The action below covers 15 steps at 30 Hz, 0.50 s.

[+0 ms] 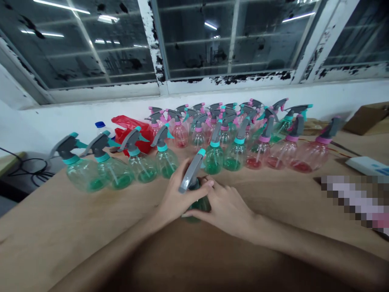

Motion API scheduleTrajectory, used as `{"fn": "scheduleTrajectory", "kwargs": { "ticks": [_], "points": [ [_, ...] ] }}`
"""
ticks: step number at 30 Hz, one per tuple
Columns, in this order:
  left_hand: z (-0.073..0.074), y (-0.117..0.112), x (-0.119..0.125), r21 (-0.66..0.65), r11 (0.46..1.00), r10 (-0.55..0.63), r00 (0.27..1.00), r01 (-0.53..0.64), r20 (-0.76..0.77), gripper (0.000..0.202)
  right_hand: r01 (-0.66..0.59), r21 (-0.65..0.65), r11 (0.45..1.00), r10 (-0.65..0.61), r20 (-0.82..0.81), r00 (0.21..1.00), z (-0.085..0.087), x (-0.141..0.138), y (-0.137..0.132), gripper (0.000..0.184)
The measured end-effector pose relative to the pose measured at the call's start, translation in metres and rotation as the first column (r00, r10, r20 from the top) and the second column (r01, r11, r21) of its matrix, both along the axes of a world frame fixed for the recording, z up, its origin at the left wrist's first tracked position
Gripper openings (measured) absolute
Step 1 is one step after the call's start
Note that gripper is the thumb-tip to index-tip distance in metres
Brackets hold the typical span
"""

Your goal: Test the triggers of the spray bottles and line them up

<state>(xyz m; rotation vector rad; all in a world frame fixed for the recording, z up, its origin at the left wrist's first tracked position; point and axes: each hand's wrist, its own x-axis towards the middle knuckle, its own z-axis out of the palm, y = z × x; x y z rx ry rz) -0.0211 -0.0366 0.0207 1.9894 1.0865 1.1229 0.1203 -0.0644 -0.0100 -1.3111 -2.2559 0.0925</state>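
Note:
A green spray bottle [199,205] with a grey trigger head stands at the table's near middle, between my two hands. My left hand [176,194] is wrapped round its neck, just under the grey head. Lower down, my right hand [226,205] grips the bottle's body from the right, its thumb across the front. Fingers of both hands hide much of the bottle. Just beyond it stand two more green spray bottles [214,158], and a row of similar green bottles [121,174] is to the left.
Pink spray bottles [276,156] stand at the right, with many more crowded behind. A red plastic bag [133,132] and a blue-capped bottle [100,126] lie at the back left. A cardboard box [366,118], a white device [367,166] and black cables [33,168] flank the wooden table [91,227].

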Motion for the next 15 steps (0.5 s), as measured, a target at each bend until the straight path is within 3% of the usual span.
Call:
{"fn": "scheduleTrajectory", "kwargs": {
  "ticks": [6,11,15],
  "points": [
    [0.002,-0.012,0.015,-0.094,0.987,-0.123,0.987,0.133,0.108,0.037,-0.056,0.014,0.998,0.056,-0.076,0.995,-0.001,0.012,-0.011,0.076],
    [0.002,-0.016,0.022,-0.144,0.988,-0.052,0.995,0.063,0.083,0.027,-0.202,0.018,0.979,0.203,-0.086,0.976,-0.007,0.034,-0.012,0.086],
    [0.003,-0.012,0.028,-0.150,0.987,-0.048,0.997,0.056,0.054,0.029,-0.241,-0.094,0.966,0.238,-0.050,0.970,-0.021,0.069,-0.003,0.081]
  ]
}}
